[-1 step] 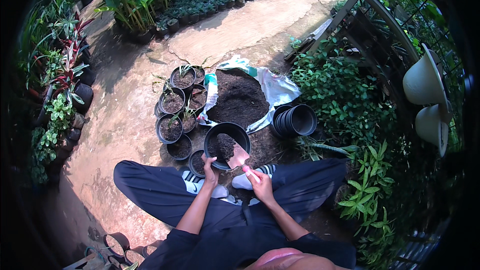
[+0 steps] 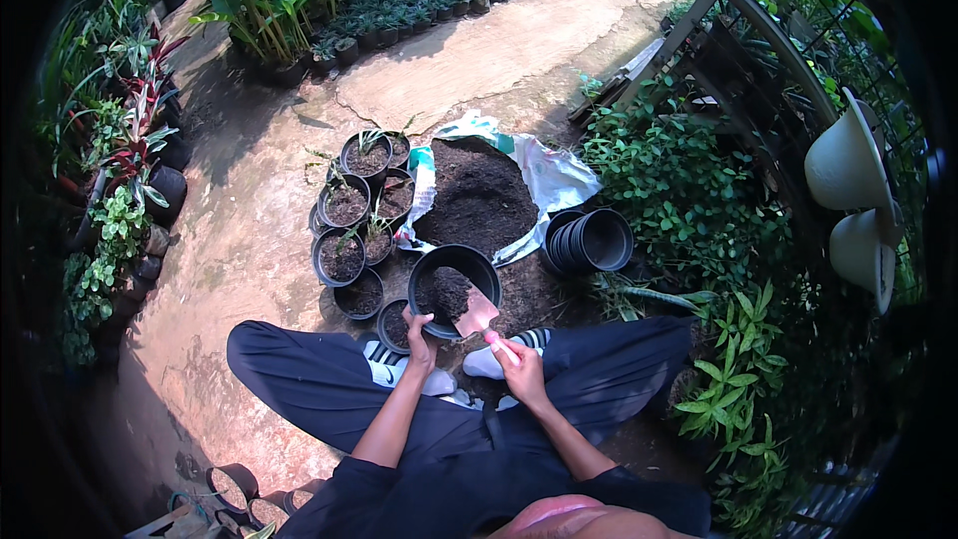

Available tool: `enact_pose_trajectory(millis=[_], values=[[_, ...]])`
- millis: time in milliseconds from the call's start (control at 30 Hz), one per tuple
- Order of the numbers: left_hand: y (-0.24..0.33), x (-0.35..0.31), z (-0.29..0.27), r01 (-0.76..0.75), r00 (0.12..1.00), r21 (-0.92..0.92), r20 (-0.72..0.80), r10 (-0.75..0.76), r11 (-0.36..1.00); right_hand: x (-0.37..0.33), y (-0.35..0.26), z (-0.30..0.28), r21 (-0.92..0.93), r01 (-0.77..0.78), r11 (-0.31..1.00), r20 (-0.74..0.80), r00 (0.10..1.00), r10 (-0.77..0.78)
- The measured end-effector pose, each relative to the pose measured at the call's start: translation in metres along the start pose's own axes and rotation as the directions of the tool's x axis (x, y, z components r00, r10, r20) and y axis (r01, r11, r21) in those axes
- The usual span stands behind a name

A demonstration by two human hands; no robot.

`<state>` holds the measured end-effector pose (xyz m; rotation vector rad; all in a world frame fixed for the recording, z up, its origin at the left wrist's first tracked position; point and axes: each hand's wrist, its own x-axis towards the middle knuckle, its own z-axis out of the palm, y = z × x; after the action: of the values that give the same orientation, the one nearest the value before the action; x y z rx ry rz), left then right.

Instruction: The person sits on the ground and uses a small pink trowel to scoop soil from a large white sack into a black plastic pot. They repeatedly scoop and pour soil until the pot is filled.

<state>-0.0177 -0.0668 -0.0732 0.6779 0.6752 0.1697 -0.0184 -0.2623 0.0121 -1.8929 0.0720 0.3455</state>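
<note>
My left hand (image 2: 420, 337) grips the near left rim of a round black plastic plant pot (image 2: 483, 268), thumb over the edge. Dark soil (image 2: 439, 288) lies inside the pot. My right hand (image 2: 523, 373) is closed around the pink-and-white handle of a hand trowel (image 2: 477, 314). The trowel's blade slopes into the pot, and its tip is hidden by soil. Just beyond the pot, an opened white plastic sack (image 2: 559, 177) holds a heap of dark potting soil (image 2: 475, 198).
Several soil-filled black pots (image 2: 340, 257), some with small seedlings, cluster to the left. Stacked black pots (image 2: 606, 240) lie tilted at the right. Leafy bushes (image 2: 659, 165) and two pale hats (image 2: 848, 162) are farther right. Potted plants (image 2: 130, 160) line the left edge.
</note>
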Motion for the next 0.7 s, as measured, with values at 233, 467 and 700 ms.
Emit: enact_pose_trajectory(millis=[233, 467, 700], values=[[0.006, -0.006, 0.0, 0.054, 0.998, -0.046, -0.022, -0.055, 0.997, 0.008, 0.008, -0.005, -0.053, 0.095, 0.994, 0.029, 0.995, -0.093], [-0.001, 0.004, -0.016, 0.043, 0.999, -0.081, 0.032, -0.041, 0.996, 0.014, -0.006, -0.008, -0.122, 0.092, 0.988, 0.109, 0.991, -0.078], [-0.003, 0.007, -0.019, 0.053, 0.998, -0.093, 0.047, -0.049, 0.994, 0.015, -0.019, -0.009, -0.141, 0.156, 0.978, 0.071, 0.987, -0.147]])
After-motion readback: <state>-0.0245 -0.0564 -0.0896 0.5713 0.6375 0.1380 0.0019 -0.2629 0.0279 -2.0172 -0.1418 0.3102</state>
